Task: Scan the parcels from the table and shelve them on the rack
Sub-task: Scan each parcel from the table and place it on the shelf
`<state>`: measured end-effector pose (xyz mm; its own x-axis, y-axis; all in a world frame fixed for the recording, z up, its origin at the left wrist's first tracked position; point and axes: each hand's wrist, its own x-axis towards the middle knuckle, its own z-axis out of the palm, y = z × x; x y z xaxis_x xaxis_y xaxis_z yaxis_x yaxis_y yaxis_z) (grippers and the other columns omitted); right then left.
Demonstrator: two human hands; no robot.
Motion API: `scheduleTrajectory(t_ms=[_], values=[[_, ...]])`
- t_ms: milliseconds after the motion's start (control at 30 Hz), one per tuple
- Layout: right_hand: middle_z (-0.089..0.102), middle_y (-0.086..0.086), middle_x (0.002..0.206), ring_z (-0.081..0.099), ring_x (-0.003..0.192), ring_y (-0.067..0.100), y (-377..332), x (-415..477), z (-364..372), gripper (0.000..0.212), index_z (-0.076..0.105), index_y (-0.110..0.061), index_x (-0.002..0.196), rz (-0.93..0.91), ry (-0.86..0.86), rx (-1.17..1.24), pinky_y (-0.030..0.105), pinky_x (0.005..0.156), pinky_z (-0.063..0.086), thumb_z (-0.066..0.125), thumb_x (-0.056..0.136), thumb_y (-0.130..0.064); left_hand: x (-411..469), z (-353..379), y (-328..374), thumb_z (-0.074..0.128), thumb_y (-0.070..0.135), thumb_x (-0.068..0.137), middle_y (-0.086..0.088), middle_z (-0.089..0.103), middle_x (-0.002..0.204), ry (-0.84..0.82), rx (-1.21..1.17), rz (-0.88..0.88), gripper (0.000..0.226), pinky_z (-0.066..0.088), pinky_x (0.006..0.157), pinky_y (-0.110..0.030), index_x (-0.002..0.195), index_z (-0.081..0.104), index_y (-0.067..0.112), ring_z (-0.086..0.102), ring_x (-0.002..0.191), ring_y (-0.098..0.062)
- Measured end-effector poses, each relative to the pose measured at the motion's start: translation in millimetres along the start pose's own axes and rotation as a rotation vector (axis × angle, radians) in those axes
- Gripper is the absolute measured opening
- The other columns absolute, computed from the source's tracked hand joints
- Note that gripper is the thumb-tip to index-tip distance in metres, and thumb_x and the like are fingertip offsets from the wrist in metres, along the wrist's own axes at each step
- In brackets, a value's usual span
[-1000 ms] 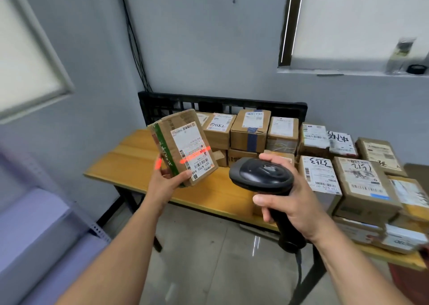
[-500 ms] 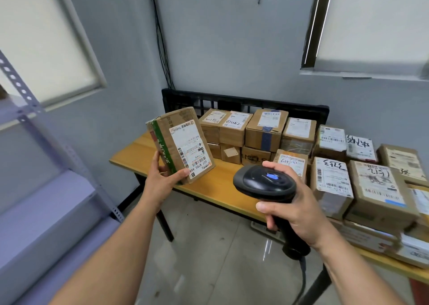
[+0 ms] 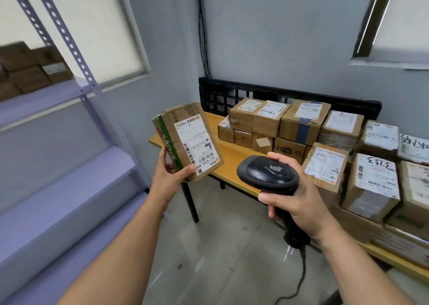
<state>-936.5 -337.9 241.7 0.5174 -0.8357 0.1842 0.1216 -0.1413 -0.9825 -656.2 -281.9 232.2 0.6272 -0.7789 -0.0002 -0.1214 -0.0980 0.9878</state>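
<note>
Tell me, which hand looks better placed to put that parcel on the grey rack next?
Probably the left hand: it grips the parcel and is on the rack side. The right hand holds the scanner, over by the table.

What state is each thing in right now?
Brown cardboard parcel with green stripe: lifted off table, label towards camera.
Left hand: grips the parcel.
Black handheld scanner: no beam visible.
Right hand: grips scanner handle.
Other brown cardboard parcels: stacked on yellow wooden table.
Grey metal rack: boxes on upper shelf.
</note>
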Motion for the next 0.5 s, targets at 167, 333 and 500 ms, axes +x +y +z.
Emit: scheduleTrajectory(t_ms=[167, 333, 500], values=[[0.065, 0.011, 0.112, 0.060, 0.050, 0.033, -10.0, 14.9, 42.5, 0.079, 0.055, -0.040, 0.128, -0.017, -0.094, -0.016, 0.039, 0.048, 0.052, 0.086, 0.066, -0.002, -5.1, -45.3, 0.0, 0.081, 0.018, 0.076, 0.001, 0.063, 0.106, 0.052, -0.033, 0.009, 0.098, 0.056, 0.088, -0.039, 0.153, 0.022, 0.035, 0.064, 0.105, -0.020], [0.066, 0.010, 0.112, 0.060, 0.049, 0.030, -17.6, 25.3, 105.7, 0.079, 0.056, -0.042, 0.126, -0.042, -0.156, -0.013, 0.035, 0.045, 0.051, 0.087, 0.062, -0.007, -8.9, -109.6, -6.3, 0.081, 0.019, 0.075, -0.007, 0.066, 0.112, 0.087, -0.061, 0.013, 0.095, 0.058, 0.082, -0.033, 0.151, 0.026, 0.035, 0.065, 0.107, -0.023], [0.067, 0.007, 0.110, 0.060, 0.050, 0.028, -27.6, 31.8, 196.0, 0.080, 0.054, -0.038, 0.128, -0.072, -0.232, -0.046, 0.035, 0.045, 0.052, 0.081, 0.068, 0.007, -21.7, -197.9, -11.1, 0.077, 0.015, 0.080, 0.002, 0.065, 0.101, 0.152, -0.037, 0.042, 0.088, 0.056, 0.070, -0.018, 0.149, 0.026, 0.035, 0.066, 0.095, -0.009]])
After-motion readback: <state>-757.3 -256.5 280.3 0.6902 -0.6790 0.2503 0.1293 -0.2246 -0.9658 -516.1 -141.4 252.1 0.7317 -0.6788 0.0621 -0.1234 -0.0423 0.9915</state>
